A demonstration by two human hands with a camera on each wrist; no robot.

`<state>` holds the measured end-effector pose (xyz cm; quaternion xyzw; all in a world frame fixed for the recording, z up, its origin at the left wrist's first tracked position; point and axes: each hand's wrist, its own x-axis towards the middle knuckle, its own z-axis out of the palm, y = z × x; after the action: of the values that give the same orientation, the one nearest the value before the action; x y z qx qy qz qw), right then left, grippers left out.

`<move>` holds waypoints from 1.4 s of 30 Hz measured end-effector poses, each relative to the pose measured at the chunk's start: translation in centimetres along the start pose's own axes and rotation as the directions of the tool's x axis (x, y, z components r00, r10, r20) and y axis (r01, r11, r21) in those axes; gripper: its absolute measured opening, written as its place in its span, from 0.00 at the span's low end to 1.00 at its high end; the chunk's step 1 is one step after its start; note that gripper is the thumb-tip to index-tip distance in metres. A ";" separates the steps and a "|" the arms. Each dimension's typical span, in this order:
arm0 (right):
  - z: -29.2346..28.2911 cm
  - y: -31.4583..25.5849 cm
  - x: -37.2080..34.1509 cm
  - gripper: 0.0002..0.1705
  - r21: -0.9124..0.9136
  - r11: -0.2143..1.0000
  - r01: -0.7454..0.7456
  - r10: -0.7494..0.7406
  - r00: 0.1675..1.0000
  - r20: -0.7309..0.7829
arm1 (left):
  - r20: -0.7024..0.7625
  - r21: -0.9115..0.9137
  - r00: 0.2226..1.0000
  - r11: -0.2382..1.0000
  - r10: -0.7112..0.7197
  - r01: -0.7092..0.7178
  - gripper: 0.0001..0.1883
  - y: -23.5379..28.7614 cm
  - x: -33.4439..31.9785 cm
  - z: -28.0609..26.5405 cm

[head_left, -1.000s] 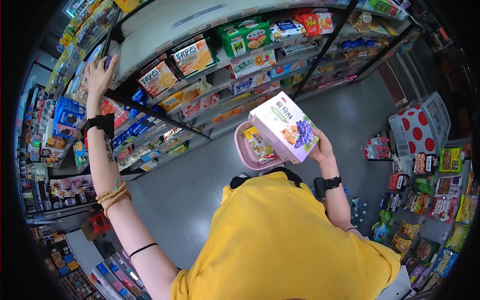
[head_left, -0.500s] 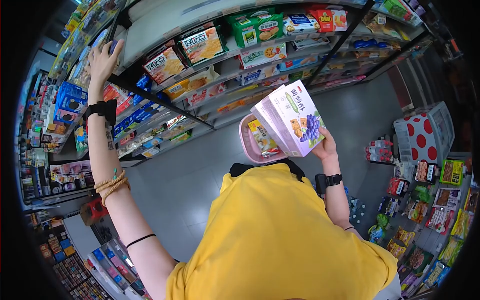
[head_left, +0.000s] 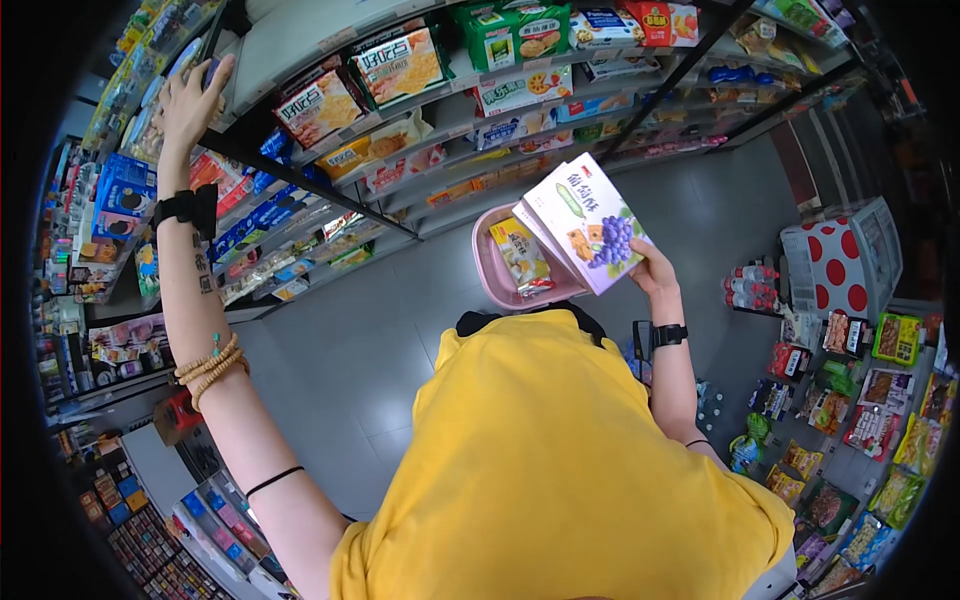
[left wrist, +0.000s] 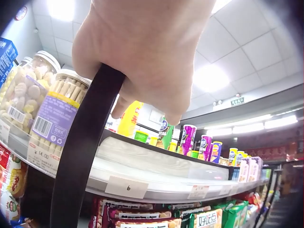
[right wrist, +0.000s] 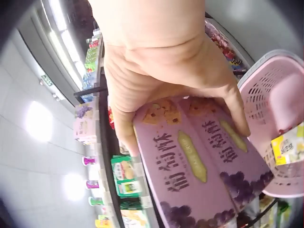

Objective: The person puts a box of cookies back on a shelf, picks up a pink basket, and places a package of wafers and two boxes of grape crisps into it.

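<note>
My right hand (head_left: 655, 272) grips two purple and white grape biscuit boxes (head_left: 588, 225) side by side. In the right wrist view, the thumb and fingers span both boxes (right wrist: 190, 166) from their near end. A pink basket (head_left: 487, 262) is beside and partly behind the boxes, with a yellow packet (head_left: 520, 252) inside. My left hand (head_left: 186, 112) is up at the top shelf, fingers spread. In the left wrist view, that hand (left wrist: 142, 52) rests at the top of a black shelf post (left wrist: 83, 147), next to clear snack jars (left wrist: 56, 107).
Biscuit packs (head_left: 400, 68) line the shelves ahead. A bare stretch of top shelf (left wrist: 152, 168) runs right of the post. Red-dotted white box (head_left: 838, 268), bottle packs (head_left: 750, 290) and hanging snacks (head_left: 870, 420) stand at right. Grey floor (head_left: 340, 370) lies between.
The two boxes in my right hand spread apart like a fan, then came closer together, their front faces turning upright. My left hand stays by the shelf post.
</note>
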<state>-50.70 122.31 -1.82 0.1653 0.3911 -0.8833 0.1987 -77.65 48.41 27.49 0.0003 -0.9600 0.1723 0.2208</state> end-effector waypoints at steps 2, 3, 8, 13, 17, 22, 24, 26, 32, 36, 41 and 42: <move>0.8 0.3 0.5 0.34 -0.218 0.970 -0.109 0.080 0.987 -0.138 | 0.027 0.163 0.990 0.976 0.139 -0.141 0.32 -0.1 -0.1 -0.6; -0.4 1.4 1.3 0.36 -0.345 0.921 -0.180 0.093 0.963 -0.253 | 0.044 0.334 0.971 0.912 0.236 -0.237 0.27 0.1 -0.4 -1.3; -4.0 5.7 4.0 0.36 -0.356 0.829 -0.432 0.190 0.816 -0.546 | -0.049 0.366 0.930 0.873 0.364 -0.322 0.32 -1.1 -0.3 -0.5; -9.0 9.6 8.9 0.32 -0.234 0.786 -0.573 0.326 0.705 -0.630 | -0.054 0.360 0.927 0.873 0.371 -0.328 0.31 -0.1 -1.2 -1.8; -10.8 11.8 13.1 0.31 -0.199 0.761 -0.617 0.351 0.650 -0.674 | 0.039 0.437 0.904 0.806 0.426 -0.399 0.29 -1.4 -0.7 -1.7; -12.8 14.0 17.7 0.30 -0.057 0.807 -0.588 0.431 0.651 -0.625 | -0.018 0.281 0.946 0.909 0.325 -0.307 0.30 -1.3 -1.1 -1.8; -14.0 15.3 19.1 0.29 -0.005 0.834 -0.552 0.437 0.665 -0.606 | 0.024 0.314 0.922 0.872 0.387 -0.375 0.30 -1.7 -1.0 -2.3; -14.2 15.8 19.8 0.29 0.027 0.850 -0.526 0.442 0.685 -0.579 | 0.096 0.380 0.889 0.809 0.448 -0.449 0.29 -1.8 -0.8 -3.1; -14.3 17.2 19.6 0.31 -0.066 0.901 -0.428 0.331 0.779 -0.532 | 0.094 0.413 0.872 0.778 0.481 -0.474 0.29 -3.8 -0.6 -2.4; -14.0 16.2 19.7 0.32 0.161 0.856 -0.492 0.483 0.648 -0.588 | 0.088 0.386 0.869 0.788 0.486 -0.479 0.27 -3.8 -0.7 -2.4; -13.6 15.1 19.3 0.34 0.055 0.830 -0.555 0.488 0.674 -0.555 | 0.082 0.325 0.906 0.848 0.416 -0.419 0.25 -4.3 -0.5 -2.1; -14.1 15.2 19.5 0.34 0.050 0.821 -0.568 0.498 0.671 -0.550 | 0.068 0.306 0.917 0.867 0.392 -0.393 0.25 -3.9 -0.5 -2.1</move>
<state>-58.35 119.30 -29.00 0.5012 0.4197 -0.6762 0.3395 -76.05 45.45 30.35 -0.1593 -0.9007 0.3637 0.1764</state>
